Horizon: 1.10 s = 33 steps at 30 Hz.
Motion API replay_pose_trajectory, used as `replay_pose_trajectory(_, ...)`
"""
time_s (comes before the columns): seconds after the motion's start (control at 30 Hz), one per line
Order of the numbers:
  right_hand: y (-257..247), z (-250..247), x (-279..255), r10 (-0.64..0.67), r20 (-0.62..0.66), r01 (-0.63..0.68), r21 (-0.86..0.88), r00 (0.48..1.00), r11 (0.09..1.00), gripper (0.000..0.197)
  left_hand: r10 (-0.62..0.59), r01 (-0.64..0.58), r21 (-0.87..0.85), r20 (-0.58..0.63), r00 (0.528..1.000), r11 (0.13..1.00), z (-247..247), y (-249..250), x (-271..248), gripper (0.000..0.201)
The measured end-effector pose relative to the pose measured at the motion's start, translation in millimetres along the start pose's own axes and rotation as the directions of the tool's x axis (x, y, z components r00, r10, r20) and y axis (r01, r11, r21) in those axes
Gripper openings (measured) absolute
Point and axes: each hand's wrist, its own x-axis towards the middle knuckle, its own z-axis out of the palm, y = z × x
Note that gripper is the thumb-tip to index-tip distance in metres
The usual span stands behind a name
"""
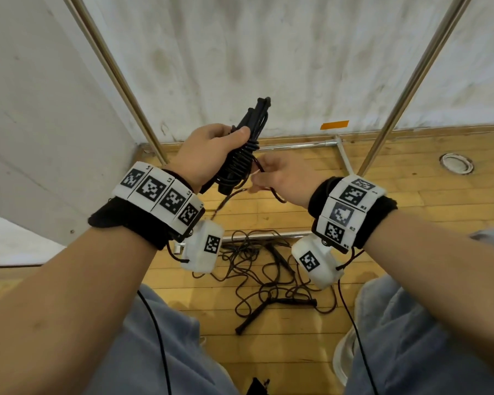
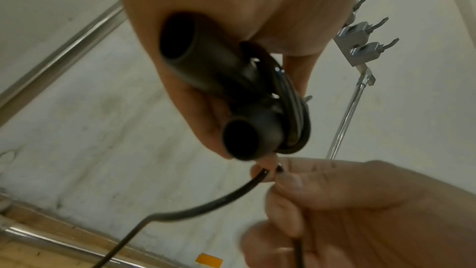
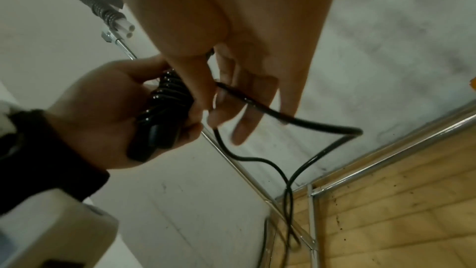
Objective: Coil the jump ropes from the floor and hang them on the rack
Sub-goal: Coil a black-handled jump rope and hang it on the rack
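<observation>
My left hand clamps handles and wound coil, chest-high before rack. Right hand pinches loose tail, last wraps pending. More ropes tangled on floor below rack; nothing hung.

Both forearms are bare. Each wrist wears a black knitted cuff under a band of white blocks printed with black-and-white square codes. A white camera housing hangs below each band, trailing a thin black cable. The legs wear light blue-grey trousers.
</observation>
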Motion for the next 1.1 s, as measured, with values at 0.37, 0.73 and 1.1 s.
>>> replay_pose_trajectory(0.37, -10, 0, -6, -0.015, 0.106, -0.015, 0.270, 0.994, 0.963, 0.047, -0.002, 0.008, -0.104, 0.060, 0.998, 0.994, -13, 8, -3, 0.031)
replay_pose_trajectory(0.73, -7, -7, -8, -0.215, -0.183, 0.096, -0.504, 0.959, 0.858, 0.029, 0.191, -0.139, 0.482, -0.059, 0.980, 0.865, -13, -10, 3, 0.030)
replay_pose_trajectory(1.1, -24, 2, -13, -0.103, 0.019, 0.088, -0.683, 0.994, 0.725, 0.034, 0.218, -0.043, 0.756, -0.133, 0.967, 0.653, -1, -38, 20, 0.041)
